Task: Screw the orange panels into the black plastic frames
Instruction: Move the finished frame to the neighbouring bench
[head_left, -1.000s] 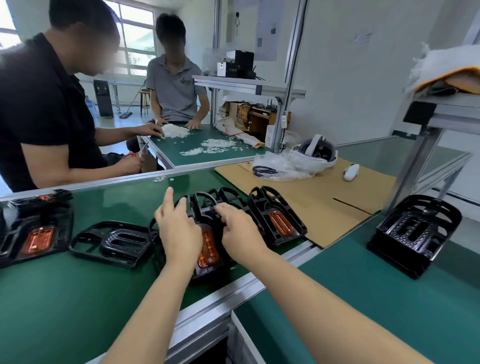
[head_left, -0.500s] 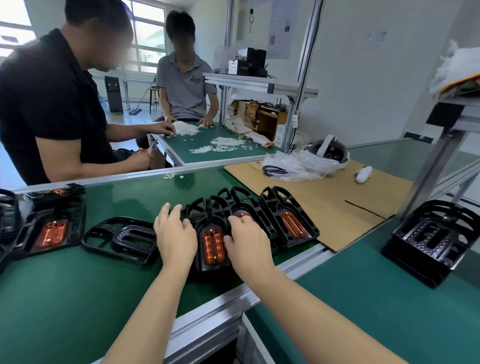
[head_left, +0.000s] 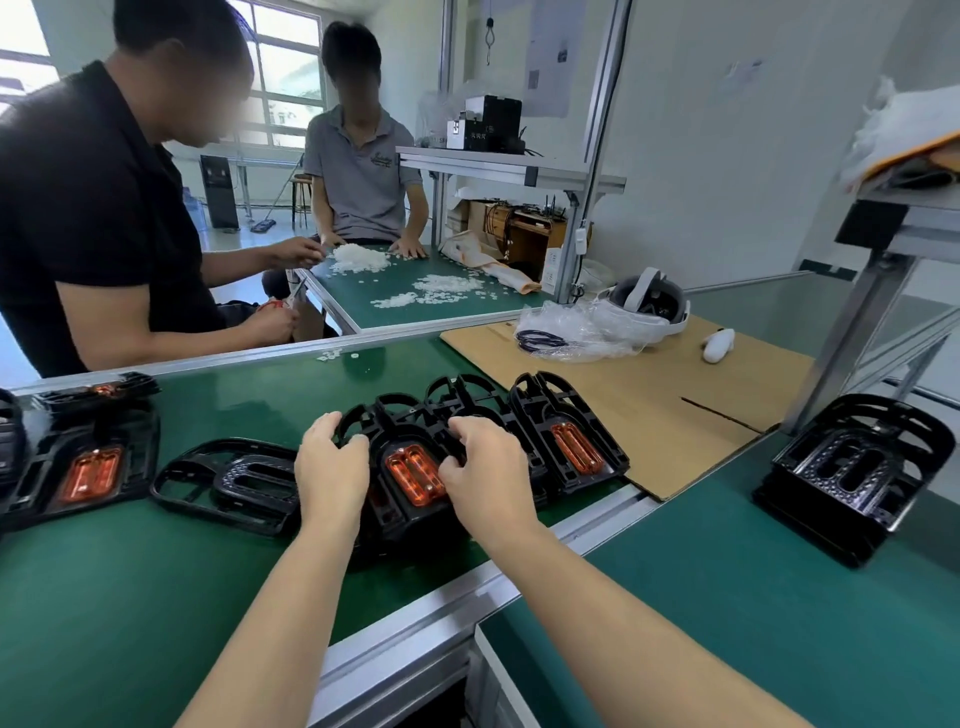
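So I'm at a green table (head_left: 130, 597) with an aluminium edge rail, and a second green table (head_left: 779, 597) butts up to it at my 3 o'clock. Dead ahead at 12 is the frame (head_left: 395, 431) I'm on, black plastic with the orange panel (head_left: 414, 474) sitting in its middle. My left hand (head_left: 332, 467) has its grip curled over the frame's left edge, and my right hand (head_left: 485, 467) has its grip curled over the right side, fingertips just beside the panel. Can't tell if the screws are in.

A few more frames overlap behind it towards 1 o'clock, one with its own panel (head_left: 576, 447) showing, partly lying on a sheet of cardboard (head_left: 649, 384). An empty frame (head_left: 228, 483) lies flat at 10 o'clock, touching my left hand's side, and a stack with an orange panel (head_left: 91, 473) sits further out at 9. Another black stack (head_left: 857, 473) is at 3 o'clock on the other table.

On the cardboard, further back: a crumpled plastic bag (head_left: 571, 327), a white headset (head_left: 649, 301) and a white controller (head_left: 719, 345).

Room's a bright workshop, white walls, windows at 11. Two people sit across from me at another green table (head_left: 441, 306) covered in small white bits (head_left: 358, 258). Aluminium shelf posts stand at 12 and 2.
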